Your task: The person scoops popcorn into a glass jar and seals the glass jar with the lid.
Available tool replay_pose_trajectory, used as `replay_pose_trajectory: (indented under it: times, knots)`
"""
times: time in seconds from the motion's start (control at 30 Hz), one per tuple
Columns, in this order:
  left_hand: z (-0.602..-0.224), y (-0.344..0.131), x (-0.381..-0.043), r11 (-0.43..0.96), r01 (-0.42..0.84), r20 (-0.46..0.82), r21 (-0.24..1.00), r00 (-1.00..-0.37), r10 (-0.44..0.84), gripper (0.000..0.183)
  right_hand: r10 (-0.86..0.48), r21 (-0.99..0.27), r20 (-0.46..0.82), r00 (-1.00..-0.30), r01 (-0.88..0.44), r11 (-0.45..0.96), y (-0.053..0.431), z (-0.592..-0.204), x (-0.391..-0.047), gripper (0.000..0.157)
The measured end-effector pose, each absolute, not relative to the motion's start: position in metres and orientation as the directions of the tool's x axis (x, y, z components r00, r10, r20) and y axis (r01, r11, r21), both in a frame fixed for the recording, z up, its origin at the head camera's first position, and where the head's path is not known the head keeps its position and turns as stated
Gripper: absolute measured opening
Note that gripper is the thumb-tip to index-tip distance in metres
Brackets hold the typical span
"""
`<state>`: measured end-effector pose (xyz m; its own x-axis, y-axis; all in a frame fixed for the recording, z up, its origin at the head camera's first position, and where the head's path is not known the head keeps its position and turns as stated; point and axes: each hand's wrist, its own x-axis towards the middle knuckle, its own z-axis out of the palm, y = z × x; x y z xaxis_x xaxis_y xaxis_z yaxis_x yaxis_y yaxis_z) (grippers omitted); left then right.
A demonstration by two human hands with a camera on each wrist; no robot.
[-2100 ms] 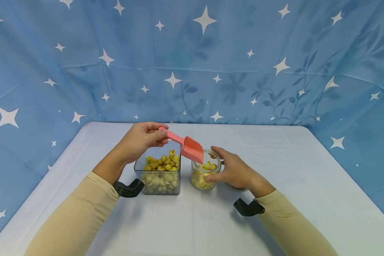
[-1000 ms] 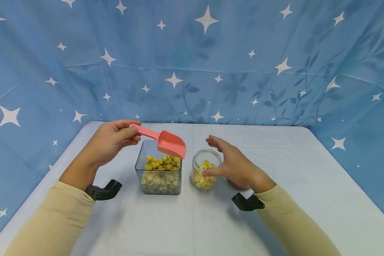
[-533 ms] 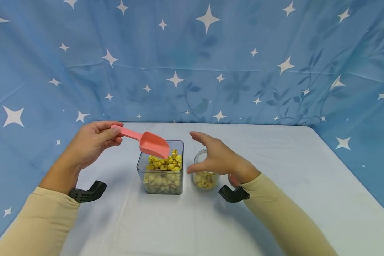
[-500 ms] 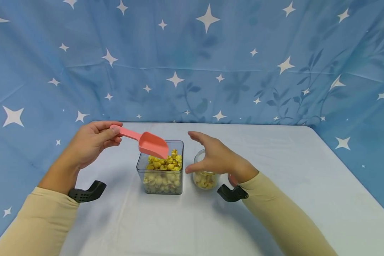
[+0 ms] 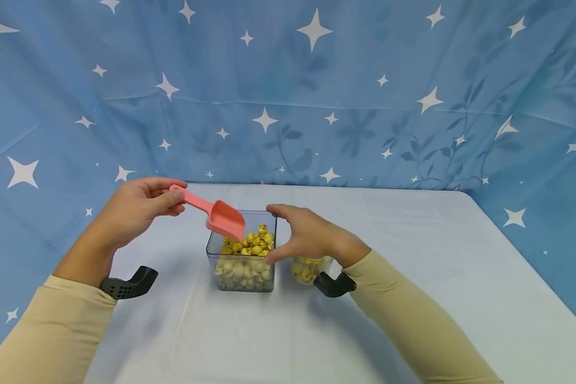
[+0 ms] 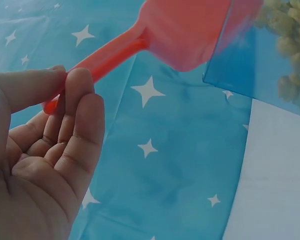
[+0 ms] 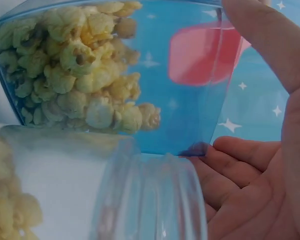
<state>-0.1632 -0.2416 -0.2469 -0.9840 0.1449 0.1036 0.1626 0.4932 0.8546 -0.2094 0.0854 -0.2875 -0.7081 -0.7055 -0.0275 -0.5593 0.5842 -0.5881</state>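
My left hand (image 5: 134,210) pinches the end of a pink scoop (image 5: 225,221) between thumb and fingers. The scoop's bowl, with nothing visible in it, tilts down over a clear square container (image 5: 211,253). Yellow popcorn (image 5: 254,248) fills the lower part of that container. My right hand (image 5: 309,234) holds the container's right side, thumb at the front corner and fingers at the back corner. In the right wrist view, the fingertips reach round the container's edge. A glass jar (image 5: 312,269) with some popcorn stands right of the container, partly hidden under my right hand.
A white cloth covers the table (image 5: 249,336). Behind it hangs a blue curtain (image 5: 197,96) with white stars. Each wrist carries a black camera mount (image 5: 129,285). The jar stands close beside the container, below my right wrist.
My right hand has let go of the jar and moved left onto the container. My left hand has drawn the scoop left, from the jar to above the container.
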Motion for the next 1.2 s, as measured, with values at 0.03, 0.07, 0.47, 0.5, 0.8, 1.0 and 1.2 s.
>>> replay_pose_trajectory:
  times: [0.03,0.07,0.47,0.5,0.8,1.0,1.2]
  knots:
    - [-0.245,-0.240,-0.163,0.519,0.153,0.094,0.841,-0.986,0.138,0.046,-0.705,-0.587,-0.025,-0.709,-0.560,0.584,0.086,-0.287,-0.209,0.105]
    - [-0.243,-0.238,-0.162,0.545,0.147,0.087,0.826,-0.987,0.133,0.047,-0.704,-0.589,-0.024,-0.710,-0.559,0.584,0.086,-0.287,-0.209,0.104]
    - [-0.231,-0.214,-0.163,0.692,0.178,0.090,0.700,-0.983,0.163,0.040,-0.705,-0.584,-0.025,-0.709,-0.562,0.585,0.084,-0.288,-0.209,0.103]
    - [-0.230,-0.212,-0.164,0.702,0.185,0.089,0.688,-0.981,0.171,0.040,-0.706,-0.584,-0.024,-0.708,-0.563,0.584,0.084,-0.288,-0.210,0.103]
    - [-0.227,-0.191,-0.172,0.787,0.255,0.081,0.562,-0.964,0.254,0.032,-0.697,-0.584,-0.025,-0.716,-0.556,0.592,0.084,-0.288,-0.209,0.103]
    - [-0.231,-0.183,-0.179,0.800,0.249,0.050,0.546,-0.963,0.266,0.032,-0.693,-0.586,-0.031,-0.720,-0.549,0.596,0.083,-0.287,-0.209,0.104]
    - [-0.231,-0.183,-0.180,0.808,0.225,0.034,0.544,-0.968,0.247,0.032,-0.689,-0.591,-0.029,-0.724,-0.543,0.596,0.083,-0.288,-0.209,0.105]
